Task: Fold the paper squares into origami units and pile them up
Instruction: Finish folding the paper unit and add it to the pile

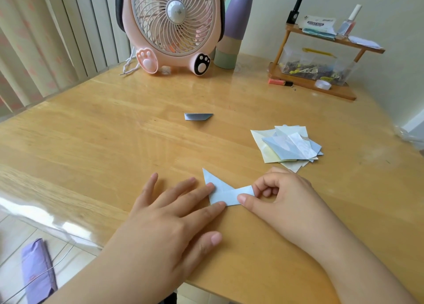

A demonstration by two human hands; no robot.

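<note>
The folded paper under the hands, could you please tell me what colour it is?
Light blue; the folded paper shows plainly in the head view.

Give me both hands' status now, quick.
Left hand: open, straight fingers pressing the blue paper flat on the table.
Right hand: pinching the paper's right end between thumb and curled fingers.

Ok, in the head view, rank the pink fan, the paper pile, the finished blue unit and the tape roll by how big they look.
1. pink fan
2. paper pile
3. finished blue unit
4. tape roll

The fan and the tape roll stand farthest from the camera, so their true sizes are understated.
</note>
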